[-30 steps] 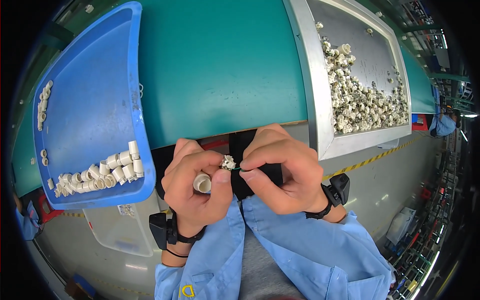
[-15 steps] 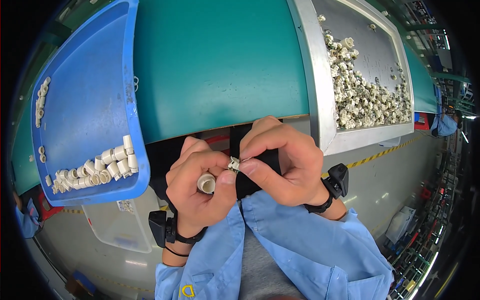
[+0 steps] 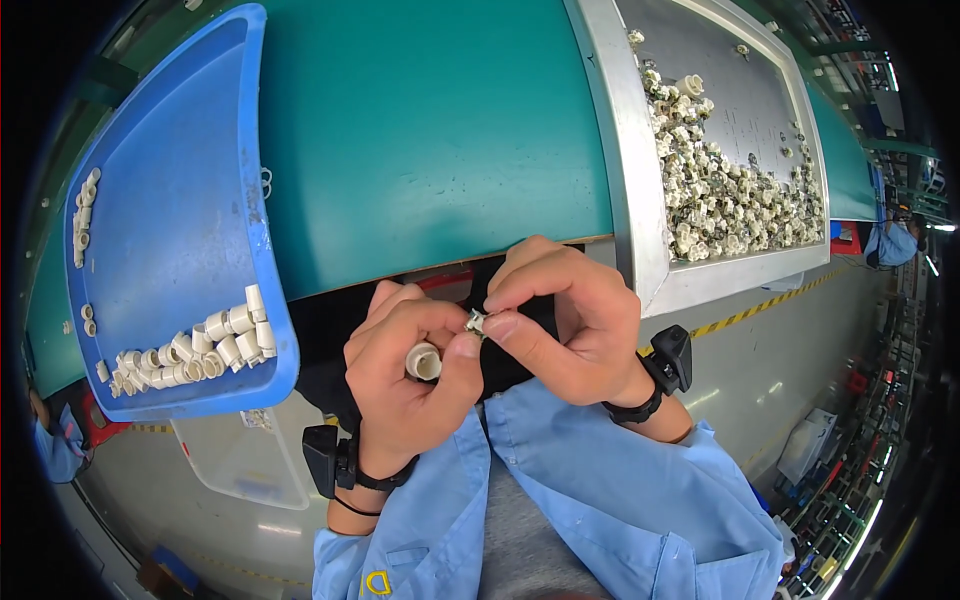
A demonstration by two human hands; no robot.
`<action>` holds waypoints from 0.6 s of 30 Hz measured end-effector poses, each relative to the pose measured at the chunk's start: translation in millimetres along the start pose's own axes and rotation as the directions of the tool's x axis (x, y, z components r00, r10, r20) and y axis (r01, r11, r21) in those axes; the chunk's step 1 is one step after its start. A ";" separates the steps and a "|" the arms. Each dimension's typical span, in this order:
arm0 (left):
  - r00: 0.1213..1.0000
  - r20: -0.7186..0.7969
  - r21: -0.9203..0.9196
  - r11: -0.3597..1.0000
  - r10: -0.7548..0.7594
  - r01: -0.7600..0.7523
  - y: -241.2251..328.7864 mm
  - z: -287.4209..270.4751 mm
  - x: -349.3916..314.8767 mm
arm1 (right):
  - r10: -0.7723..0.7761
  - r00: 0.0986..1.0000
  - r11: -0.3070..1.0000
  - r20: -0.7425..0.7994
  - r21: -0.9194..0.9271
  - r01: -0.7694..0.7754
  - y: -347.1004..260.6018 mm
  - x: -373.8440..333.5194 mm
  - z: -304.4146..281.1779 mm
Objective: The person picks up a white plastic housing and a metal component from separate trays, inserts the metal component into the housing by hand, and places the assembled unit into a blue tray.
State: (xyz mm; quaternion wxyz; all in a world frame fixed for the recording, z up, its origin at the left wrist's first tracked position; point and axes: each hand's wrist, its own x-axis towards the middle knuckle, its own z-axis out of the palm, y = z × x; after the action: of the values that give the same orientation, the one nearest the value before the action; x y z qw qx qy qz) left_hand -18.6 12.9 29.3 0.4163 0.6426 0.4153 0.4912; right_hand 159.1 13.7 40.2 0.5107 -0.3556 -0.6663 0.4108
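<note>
- Small white piece (image 3: 474,322), just one, out in front of the body, between the fingertips of both hands.
- Fresh change here: a second ago, right fingertips off to the side, green strand across the gap; now right up against the piece, strand no longer showing. Meaning, most likely, close two-handed work on one spot.
- Left hand (image 3: 395,375) gripping the piece by thumb and forefinger, plus one white cup (image 3: 424,362) cradled in curled fingers.
- Right hand (image 3: 575,330) pinching at the right edge; cannot tell whether any strand is caught inside.
- Black wrist units (image 3: 322,460): two, one per wrist.
- Over left, one blue tray (image 3: 272,260): tray cups (image 3: 240,319) heaped at the near end, roughly twenty, too overlapped for certainty, a few more along the left wall.
- In the middle, green worktop (image 3: 430,150).
- Over right, one metal tray (image 3: 632,180): loose pieces (image 3: 720,200) beyond counting, one larger cup (image 3: 690,85) among them.
- Farthest out, two co-workers (image 3: 890,243) in blue, one each side.
</note>
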 end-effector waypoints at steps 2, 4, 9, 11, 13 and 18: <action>0.999 0.016 -0.057 0.998 -0.031 0.032 -1.0 0.1 -0.1 | 0.078 0.996 0.993 -0.036 0.095 -0.074 -0.5 -1.2 2.9; 0.999 0.026 -0.087 0.995 -0.047 0.050 -1.2 0.0 -0.7 | 0.120 0.991 0.984 -0.052 0.143 -0.111 -0.8 -2.6 4.5; 0.998 0.030 -0.185 0.981 -0.055 0.060 -0.2 0.0 -4.5 | 0.198 0.979 0.960 -0.049 0.211 -0.183 -3.9 -8.9 6.1; 0.999 0.022 -0.190 0.980 -0.049 0.052 -0.1 0.5 -4.5 | 0.227 0.973 0.949 -0.038 0.232 -0.213 -5.1 -8.9 5.6; 0.999 0.017 -0.162 0.986 -0.042 0.044 2.3 -0.5 -3.9 | 0.215 0.976 0.951 -0.017 0.230 -0.205 -6.9 -6.6 4.5; 1.000 0.022 -0.062 0.998 0.005 -0.004 7.0 -0.7 -3.0 | 0.204 0.978 0.963 0.034 0.170 -0.207 -11.7 -4.0 -0.3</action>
State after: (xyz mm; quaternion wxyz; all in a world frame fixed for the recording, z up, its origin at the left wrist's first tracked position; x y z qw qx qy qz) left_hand -19.0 8.1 35.2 0.4395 0.6358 0.3938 0.4976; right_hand 159.7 5.4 49.3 0.4887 -0.3740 -0.5918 0.5206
